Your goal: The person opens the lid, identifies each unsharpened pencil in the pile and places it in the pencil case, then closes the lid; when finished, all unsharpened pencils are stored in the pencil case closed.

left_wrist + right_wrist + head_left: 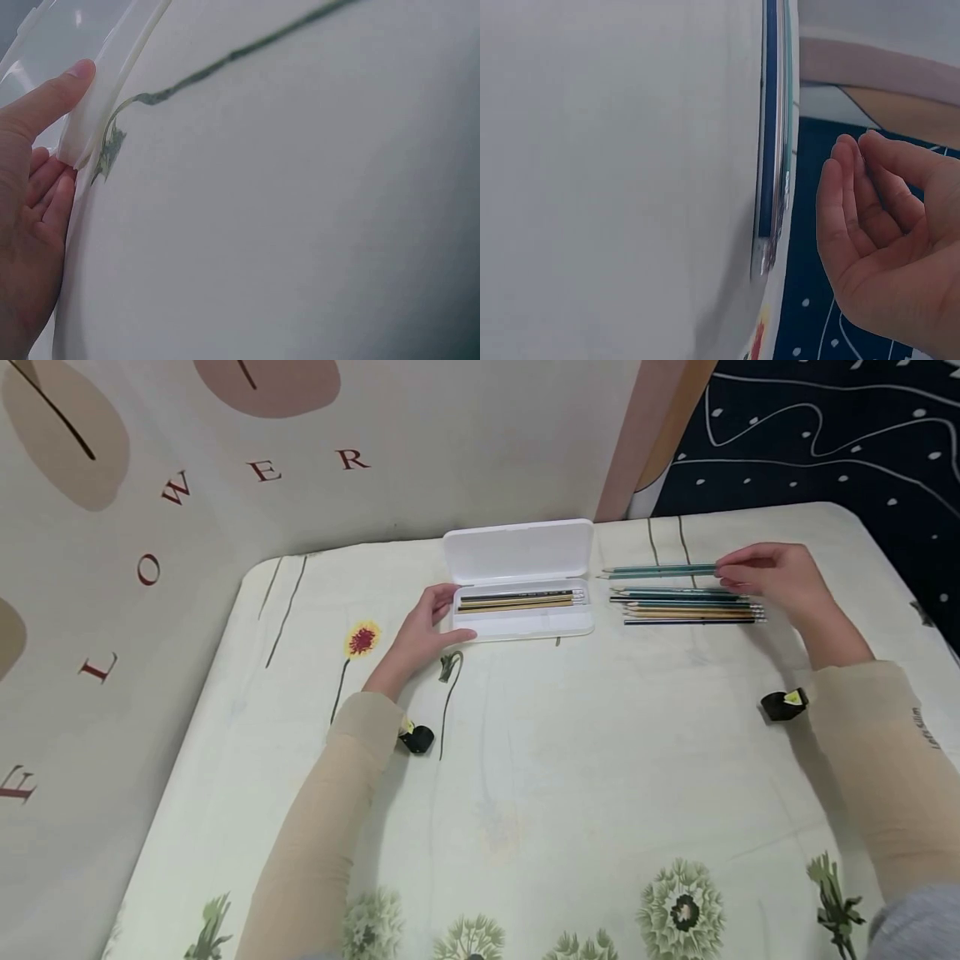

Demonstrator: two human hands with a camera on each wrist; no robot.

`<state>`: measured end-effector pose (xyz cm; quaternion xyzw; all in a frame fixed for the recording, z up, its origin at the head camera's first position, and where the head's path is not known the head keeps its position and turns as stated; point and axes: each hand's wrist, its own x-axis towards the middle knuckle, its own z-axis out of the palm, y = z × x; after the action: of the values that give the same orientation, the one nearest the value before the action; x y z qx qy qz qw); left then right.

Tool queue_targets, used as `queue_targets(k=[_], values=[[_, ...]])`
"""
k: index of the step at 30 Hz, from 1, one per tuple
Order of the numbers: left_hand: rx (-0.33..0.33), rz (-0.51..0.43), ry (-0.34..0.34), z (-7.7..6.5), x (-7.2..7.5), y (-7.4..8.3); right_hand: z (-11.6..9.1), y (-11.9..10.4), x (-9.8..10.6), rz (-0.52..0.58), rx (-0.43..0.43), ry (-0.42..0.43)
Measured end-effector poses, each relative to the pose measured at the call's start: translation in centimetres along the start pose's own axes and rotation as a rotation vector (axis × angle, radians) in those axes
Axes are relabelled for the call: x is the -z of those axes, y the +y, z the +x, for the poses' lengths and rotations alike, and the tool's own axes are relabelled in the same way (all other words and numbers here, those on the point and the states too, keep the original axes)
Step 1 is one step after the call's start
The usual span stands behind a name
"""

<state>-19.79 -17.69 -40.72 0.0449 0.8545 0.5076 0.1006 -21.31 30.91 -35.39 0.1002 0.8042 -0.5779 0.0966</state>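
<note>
A white pencil case (525,625) lies with its lid (517,553) raised, and several black and gold pencils (517,602) are inside it. My left hand (420,631) holds its left end, thumb over the front rim and fingers around the corner. In the left wrist view the thumb (64,94) lies along the case's clear-white wall. To the right, my right hand (776,578) pinches green pencils (660,572) at their right end, points facing left. Just below them is a row of several pencils (686,610) in green, gold and dark blue. The right wrist view shows the fingers (847,195) bent toward the thumb.
The table wears a pale cloth (570,760) printed with flowers and stems. A light curtain with letters (450,452) stands behind its back and left edges; dark patterned fabric (825,443) is at the back right. A small black device (783,704) is by the right wrist.
</note>
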Motion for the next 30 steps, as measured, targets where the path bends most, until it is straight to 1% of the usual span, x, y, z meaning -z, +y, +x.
queue_targets(k=[2, 3, 6, 9, 10, 12, 15, 17, 22, 26, 30], values=[[0.000, 0.002, 0.000, 0.0, 0.0, 0.0, 0.0, 0.4, 0.6, 0.005, -0.007, 0.001], [0.000, 0.003, 0.000, 0.0, 0.0, 0.0, 0.0, 0.4, 0.7, 0.009, -0.020, 0.016], [-0.001, 0.001, 0.000, 0.0, 0.0, 0.0, -0.4, 0.6, 1.2, -0.037, -0.030, 0.024], [0.001, 0.002, 0.000, -0.1, 0.0, 0.1, -0.7, 0.9, 1.9, -0.043, -0.039, 0.015], [0.001, 0.002, 0.001, -0.1, 0.0, 0.1, -0.8, 1.0, 2.1, -0.059, -0.037, 0.001], [0.002, 0.006, 0.001, -0.1, -0.1, 0.2, -0.9, 1.2, 2.4, -0.087, -0.056, 0.000], [0.002, 0.009, 0.001, -0.1, -0.1, 0.2, -1.0, 1.5, 2.8, -0.163, -0.081, 0.006], [0.002, 0.009, 0.000, -0.2, 0.0, 0.2, -1.1, 1.8, 3.0, -0.235, -0.101, 0.014], [0.008, 0.008, -0.002, -0.2, 0.0, 0.3, -1.0, 2.5, 3.3, -0.383, -0.118, 0.017], [0.010, 0.007, -0.002, -0.3, 0.1, 0.3, -0.7, 3.0, 3.5, -0.452, -0.103, 0.002], [0.009, 0.000, -0.002, -0.3, 0.1, 0.4, -0.4, 3.2, 3.4, -0.488, -0.095, 0.000]])
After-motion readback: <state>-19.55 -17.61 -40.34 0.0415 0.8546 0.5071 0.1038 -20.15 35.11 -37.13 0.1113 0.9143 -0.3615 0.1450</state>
